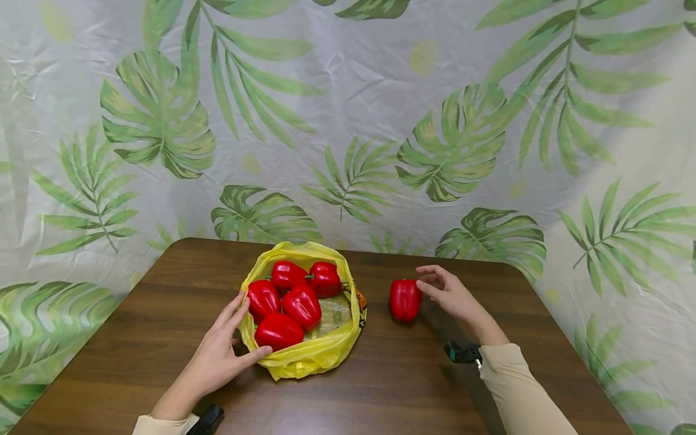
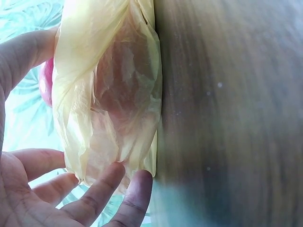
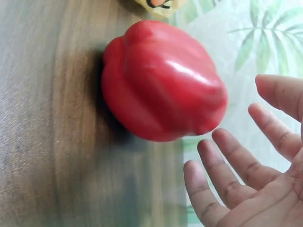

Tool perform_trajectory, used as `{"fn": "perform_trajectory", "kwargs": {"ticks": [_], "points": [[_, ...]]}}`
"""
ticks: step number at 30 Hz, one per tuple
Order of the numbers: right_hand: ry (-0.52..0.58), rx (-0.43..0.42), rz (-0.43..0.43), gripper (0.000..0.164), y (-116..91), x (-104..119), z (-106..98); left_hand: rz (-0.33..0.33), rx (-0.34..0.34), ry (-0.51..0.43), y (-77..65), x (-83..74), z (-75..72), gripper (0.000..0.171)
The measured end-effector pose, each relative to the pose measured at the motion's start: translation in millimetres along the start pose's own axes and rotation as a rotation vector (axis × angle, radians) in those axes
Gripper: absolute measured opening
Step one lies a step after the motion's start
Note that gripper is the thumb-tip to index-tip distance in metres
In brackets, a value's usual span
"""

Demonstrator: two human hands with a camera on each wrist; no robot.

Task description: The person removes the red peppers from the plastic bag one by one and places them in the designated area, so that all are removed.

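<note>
A yellow plastic bag (image 1: 326, 356) stands on the table with its mouth spread wide and its rim rolled down. Inside it lie several red bell peppers (image 1: 302, 307), some with green stems. My left hand (image 1: 216, 353) rests against the bag's left side, thumb along the near rim and fingers spread; in the left wrist view its fingertips (image 2: 142, 182) touch the thin plastic. To the bag's right, one more red bell pepper (image 1: 405, 301) sits on the wood. Close at its right side is my right hand (image 1: 451, 294), fingers loosely extended and holding nothing, as the right wrist view confirms.
The dark brown wooden table (image 1: 391, 386) has its far edge just behind the bag. Beyond it hangs a pale leaf-patterned cloth (image 1: 359, 109). Each wrist wears a dark strapped device, the right one (image 1: 462, 352) hanging beside the beige sleeve (image 1: 516, 380).
</note>
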State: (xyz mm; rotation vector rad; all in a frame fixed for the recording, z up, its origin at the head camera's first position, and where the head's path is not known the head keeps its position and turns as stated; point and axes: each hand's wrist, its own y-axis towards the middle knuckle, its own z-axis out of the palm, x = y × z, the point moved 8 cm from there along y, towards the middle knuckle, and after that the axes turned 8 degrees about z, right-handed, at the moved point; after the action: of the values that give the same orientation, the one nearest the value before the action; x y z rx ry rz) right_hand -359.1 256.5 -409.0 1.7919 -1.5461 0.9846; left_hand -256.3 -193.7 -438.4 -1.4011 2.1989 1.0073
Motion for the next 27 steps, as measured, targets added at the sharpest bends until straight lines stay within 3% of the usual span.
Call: {"fn": "perform_trajectory", "kwargs": {"ticks": [16, 27], "points": [[-0.14, 0.017, -0.048, 0.043, 7.2, 47.2, 2.5, -0.003, 0.012, -0.003, -1.1, -2.3, -0.3, 0.106], [-0.134, 0.113, -0.038, 0.045, 10.0, 83.0, 26.5, 0.01, 0.007, -0.001, -0.9, -2.6, -0.3, 0.106]]}}
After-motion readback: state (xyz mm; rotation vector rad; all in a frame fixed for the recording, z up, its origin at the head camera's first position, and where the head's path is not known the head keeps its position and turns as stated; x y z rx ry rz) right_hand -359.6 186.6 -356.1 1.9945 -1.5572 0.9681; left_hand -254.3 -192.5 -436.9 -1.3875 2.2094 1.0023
